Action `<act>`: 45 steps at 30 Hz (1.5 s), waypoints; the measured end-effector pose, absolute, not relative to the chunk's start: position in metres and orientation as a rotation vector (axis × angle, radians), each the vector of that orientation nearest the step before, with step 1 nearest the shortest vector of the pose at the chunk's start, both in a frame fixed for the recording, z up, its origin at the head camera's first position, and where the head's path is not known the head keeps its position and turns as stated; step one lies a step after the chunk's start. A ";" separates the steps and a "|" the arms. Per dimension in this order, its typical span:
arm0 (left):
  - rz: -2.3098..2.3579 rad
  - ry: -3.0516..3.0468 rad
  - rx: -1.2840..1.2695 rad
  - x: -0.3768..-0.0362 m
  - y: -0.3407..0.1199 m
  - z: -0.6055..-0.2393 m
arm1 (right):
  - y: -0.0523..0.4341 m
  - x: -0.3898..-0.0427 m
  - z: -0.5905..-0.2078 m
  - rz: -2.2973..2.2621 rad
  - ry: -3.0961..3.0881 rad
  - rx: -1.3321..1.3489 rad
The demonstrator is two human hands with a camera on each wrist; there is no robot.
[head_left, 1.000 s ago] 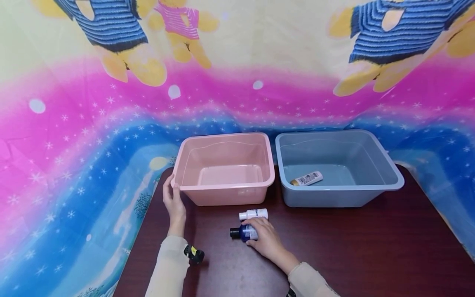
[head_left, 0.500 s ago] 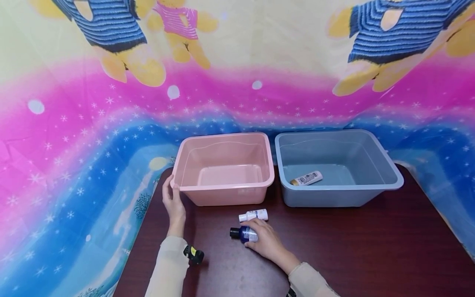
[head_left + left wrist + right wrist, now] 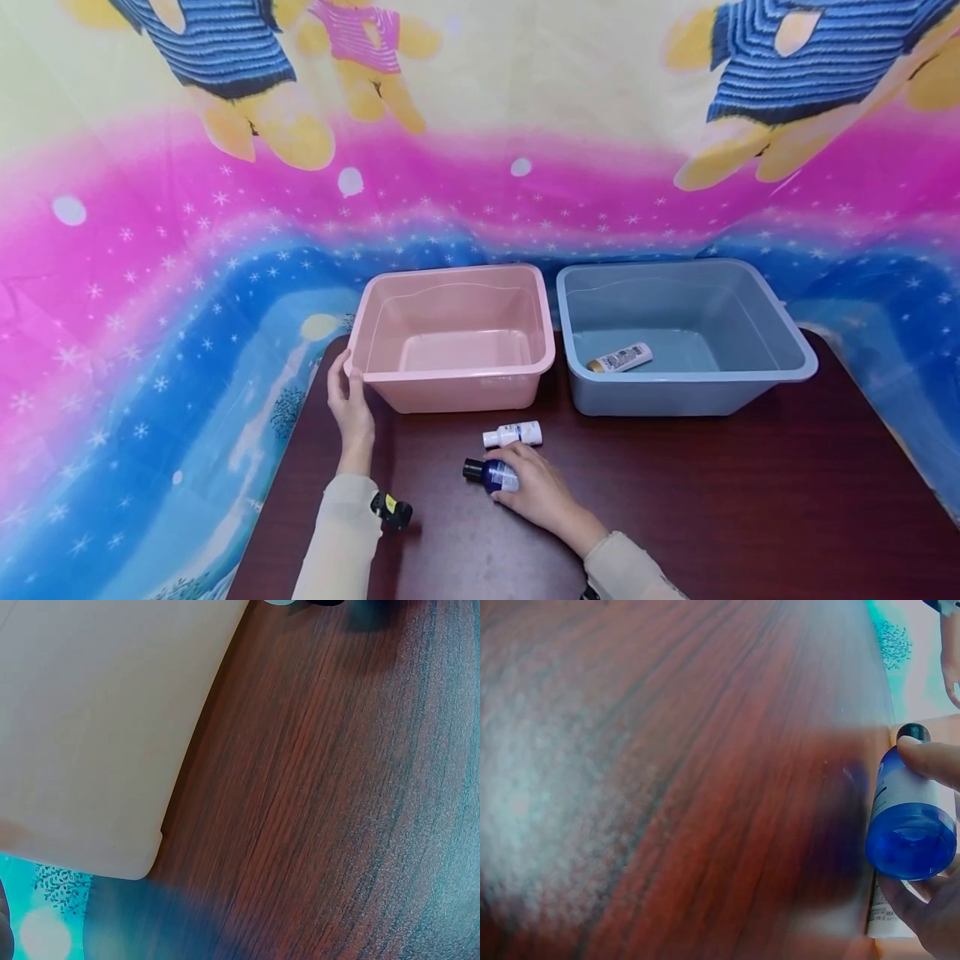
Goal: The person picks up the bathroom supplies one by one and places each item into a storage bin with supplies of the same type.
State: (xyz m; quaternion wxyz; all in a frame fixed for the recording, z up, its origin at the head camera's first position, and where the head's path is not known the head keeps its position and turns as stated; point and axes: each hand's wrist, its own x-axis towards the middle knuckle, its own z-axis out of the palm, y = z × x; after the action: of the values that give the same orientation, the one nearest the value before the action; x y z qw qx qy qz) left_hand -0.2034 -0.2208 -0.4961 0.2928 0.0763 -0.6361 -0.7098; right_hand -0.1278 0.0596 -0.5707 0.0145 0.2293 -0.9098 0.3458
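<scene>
My right hand grips a dark blue bottle with a black cap, which lies sideways with its cap to the left. In the right wrist view, the thumb and fingers are on either side of the bottle. Whether it touches the table cannot be told. Just behind it lies a small white bottle, close to my right fingertips. At the front left corner of a pink basin, my left hand holds the rim, thumb in front and fingers at the side. Most of the left hand is outside its wrist view.
A blue-grey basin stands right of the pink one, with a white, gold-capped bottle lying inside. Both basins are at the back of the dark wooden table. A patterned cloth hangs behind and beside it.
My right hand and the blue bottle have shifted very slightly left. The left hand keeps its place on the pink basin, and the basins have not moved.
</scene>
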 end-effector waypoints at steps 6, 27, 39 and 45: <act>-1.901 -1.693 0.200 -0.204 -0.222 -0.497 | 0.060 -0.127 -0.567 1.079 -2.807 0.728; -1.923 -1.644 0.203 -0.205 -0.220 -0.497 | 0.060 -0.127 -0.546 1.062 -2.793 0.820; -1.928 -1.588 0.163 -0.208 -0.220 -0.501 | 0.059 -0.129 -0.532 0.986 -2.770 0.864; -1.952 -1.603 0.171 -0.208 -0.221 -0.500 | 0.059 -0.131 -0.524 0.993 -2.770 0.871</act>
State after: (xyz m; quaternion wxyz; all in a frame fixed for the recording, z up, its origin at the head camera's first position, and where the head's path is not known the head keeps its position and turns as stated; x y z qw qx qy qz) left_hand -0.2079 -0.2212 -0.4997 0.3002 0.0644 -0.6041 -0.7354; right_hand -0.1311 0.0591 -0.5243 0.0366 0.2836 -0.9021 0.3233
